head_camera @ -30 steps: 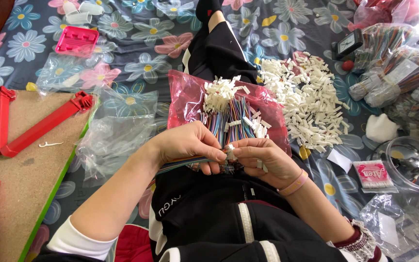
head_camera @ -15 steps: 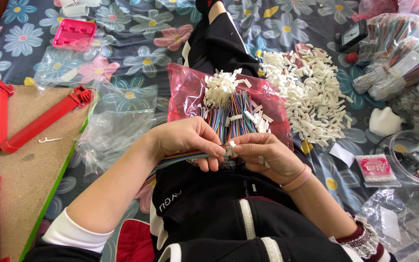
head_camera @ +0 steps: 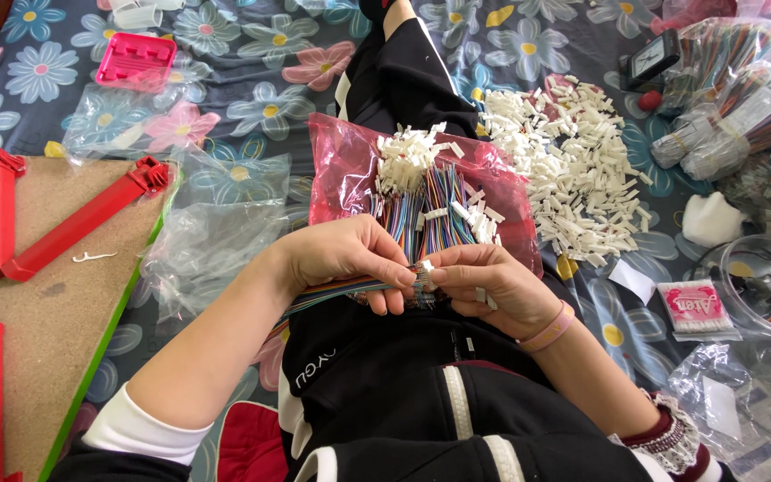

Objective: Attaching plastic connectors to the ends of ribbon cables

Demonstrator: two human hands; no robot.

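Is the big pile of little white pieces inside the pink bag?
No, the big pile of white pieces lies loose on the flowered cloth, beside the pink bag.

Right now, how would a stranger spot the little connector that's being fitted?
Start at the pink plastic bag on the lap, heaped with coloured wires. Just below it the left hand and right hand meet. Between their fingertips sits one small white connector, on a flat rainbow ribbon cable.
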